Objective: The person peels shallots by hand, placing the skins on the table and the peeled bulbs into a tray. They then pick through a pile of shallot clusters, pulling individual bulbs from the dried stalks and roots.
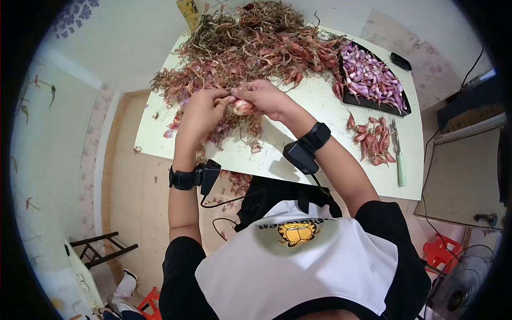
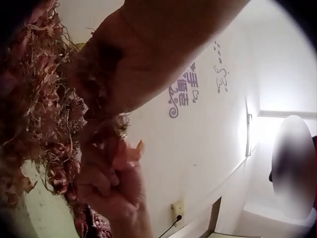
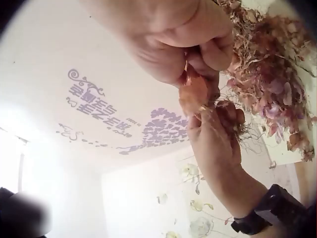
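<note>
Over the near edge of a heap of dry shallots, both hands meet at one shallot (image 1: 244,107) with reddish-brown papery skin. My right hand (image 1: 266,98) holds it, fingers curled round its side. The left hand (image 1: 205,112) pinches at the same bulb, its fingertips close against the right hand's. In the right wrist view, the shallot (image 3: 194,94) sits between the two hands, thin roots (image 3: 245,131) hanging by the left fingers. Loose skin juts from the bulb in the left wrist view, where the left hand's fingers are mostly in shadow.
Stalks and shallots in a large heap (image 1: 250,42) cover the table's far side. A black tray (image 1: 349,100) holds peeled purple shallots. Nearer lie a small pile of unpeeled shallots (image 1: 373,140) and a green-handled knife (image 1: 400,165). A dark object (image 1: 400,61) lies behind the tray.
</note>
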The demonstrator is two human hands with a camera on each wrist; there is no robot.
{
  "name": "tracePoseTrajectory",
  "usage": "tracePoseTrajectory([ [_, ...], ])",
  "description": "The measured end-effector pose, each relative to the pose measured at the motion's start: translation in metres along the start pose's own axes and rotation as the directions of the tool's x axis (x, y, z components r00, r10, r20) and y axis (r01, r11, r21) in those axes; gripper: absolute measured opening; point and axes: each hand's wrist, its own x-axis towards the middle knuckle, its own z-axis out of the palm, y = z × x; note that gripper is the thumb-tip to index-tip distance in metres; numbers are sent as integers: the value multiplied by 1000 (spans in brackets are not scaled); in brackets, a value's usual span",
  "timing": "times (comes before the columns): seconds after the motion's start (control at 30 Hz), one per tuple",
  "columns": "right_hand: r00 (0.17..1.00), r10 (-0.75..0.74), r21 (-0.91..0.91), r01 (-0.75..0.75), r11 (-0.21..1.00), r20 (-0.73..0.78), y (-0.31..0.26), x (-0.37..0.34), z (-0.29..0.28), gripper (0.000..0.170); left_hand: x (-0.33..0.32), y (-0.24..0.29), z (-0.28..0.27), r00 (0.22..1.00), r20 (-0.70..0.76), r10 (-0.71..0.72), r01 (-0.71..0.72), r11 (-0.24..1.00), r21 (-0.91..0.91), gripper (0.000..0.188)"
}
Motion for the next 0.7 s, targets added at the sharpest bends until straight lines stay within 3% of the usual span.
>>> tracePoseTrajectory([
  [0.03,1000,2,-1,-2,1000,4,6,6,1,21,0,3,-1,999,39,4,-9,992,127,18],
  [0.07,986,-150,-208,133,969,-69,16,14,3,24,-1,4,0,997,79,4,-24,968,252,17],
  [0.1,945,-308,-412,239,879,-110,19,13,8,28,-3,4,1,997,81,-1,-19,968,252,17],
  [0.13,901,-424,-701,242,670,-95,15,11,7,35,-4,4,2,998,62,4,-20,968,251,15],
  [0.17,900,-424,-700,242,672,-96,16,12,7,35,-5,4,2,999,41,12,-22,968,251,14],
  [0.23,929,-336,-527,209,824,-157,13,15,7,38,-8,10,7,999,-18,28,-23,972,234,14],
  [0.27,929,-335,-526,208,825,-158,12,15,5,38,-10,12,8,996,-80,38,-20,977,214,14],
  [0.3,964,-222,-315,167,934,-147,5,12,6,35,-12,9,9,996,-79,36,-18,977,214,14],
  [0.33,987,-116,-92,106,990,-110,-1,11,7,32,-12,3,10,983,-186,7,18,991,131,15],
  [0.37,987,-120,-94,110,989,-109,-3,11,7,32,-11,0,10,957,-289,-28,42,998,44,15],
  [0.43,997,-53,194,42,980,53,-10,6,12,25,-11,11,6,946,-319,-49,65,997,38,16],
  [0.5,999,-37,239,32,971,15,-11,0,16,21,-12,16,9,933,-350,-77,94,995,31,17],
  [0.57,996,-59,448,27,894,59,-5,3,14,23,-12,15,18,849,-521,84,-55,996,71,9],
  [0.6,991,-130,352,108,930,38,-2,6,15,27,-15,10,21,845,-493,207,-110,970,218,15],
  [0.63,991,-131,353,110,929,36,1,9,16,27,-17,7,25,845,-492,209,-112,969,219,15],
  [0.7,975,-187,167,205,964,-121,7,14,20,32,-20,5,31,863,-453,223,-91,951,295,28],
])
